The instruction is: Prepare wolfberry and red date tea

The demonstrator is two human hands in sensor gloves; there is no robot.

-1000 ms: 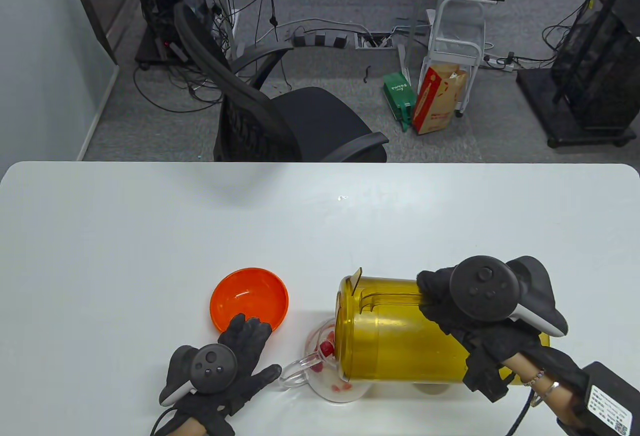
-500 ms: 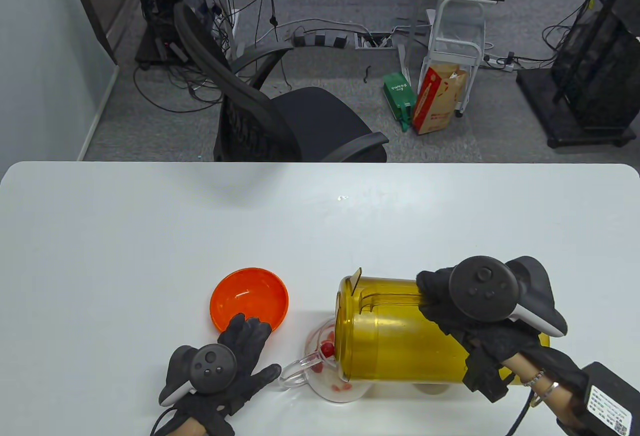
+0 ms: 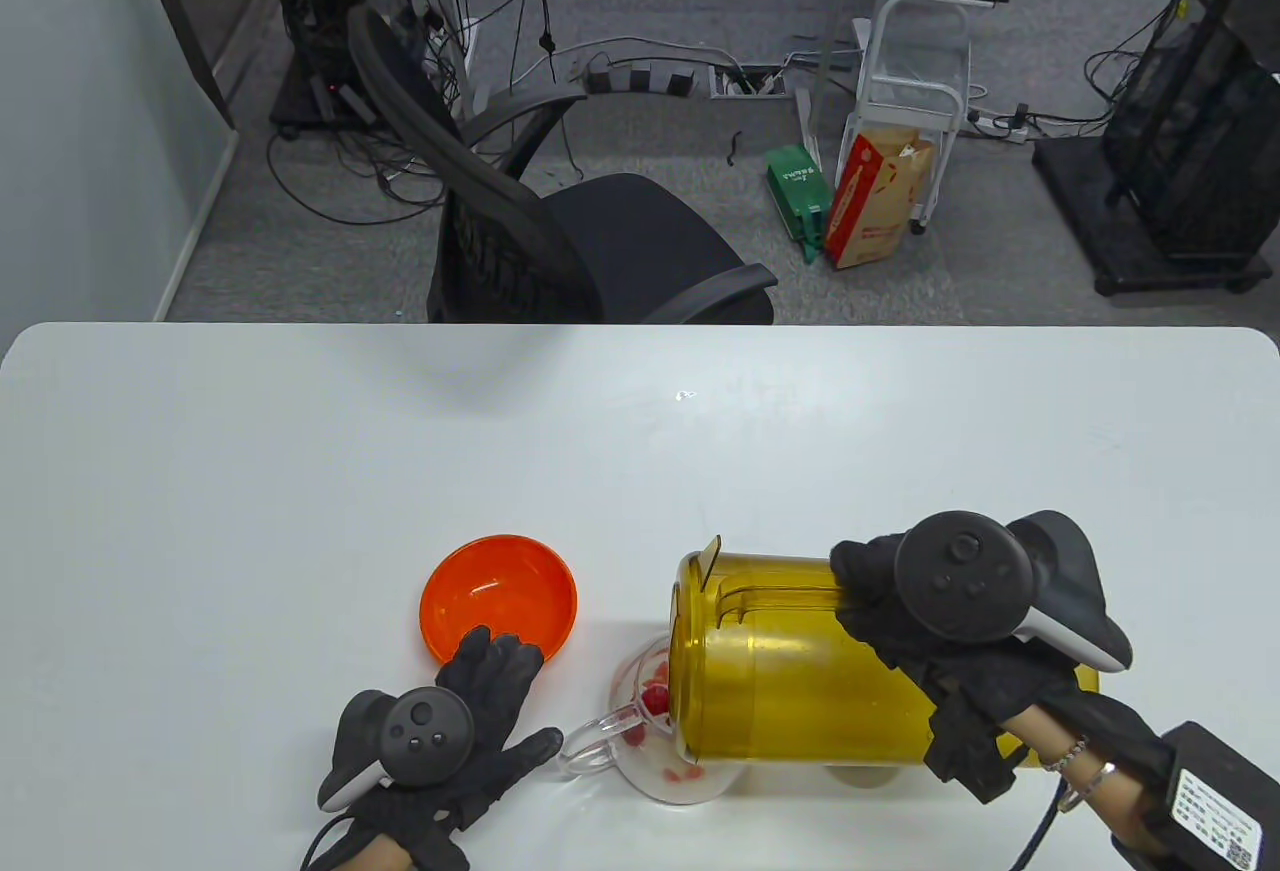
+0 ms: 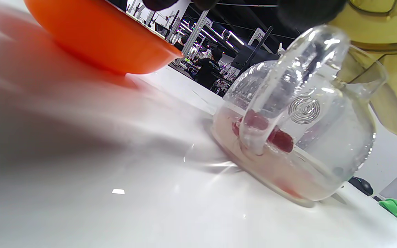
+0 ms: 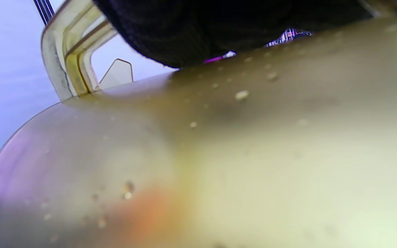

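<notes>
My right hand [image 3: 930, 651] grips the handle of a yellow see-through pitcher [image 3: 790, 681] and holds it tipped on its side, its mouth over a clear glass teapot [image 3: 665, 761]. The teapot [image 4: 302, 137] holds red dates [image 4: 274, 137] and a little liquid. My left hand [image 3: 480, 721] lies flat on the table with fingers spread, its thumb beside the teapot's handle [image 3: 585, 746] and its fingertips at the rim of an orange bowl [image 3: 497, 596]. In the right wrist view the pitcher's wall [image 5: 219, 155] fills the frame.
The white table [image 3: 640, 451] stretches far behind the bowl and pitcher. A black office chair [image 3: 560, 241] stands past the table's far edge. The orange bowl also shows at the top left of the left wrist view [image 4: 109, 38].
</notes>
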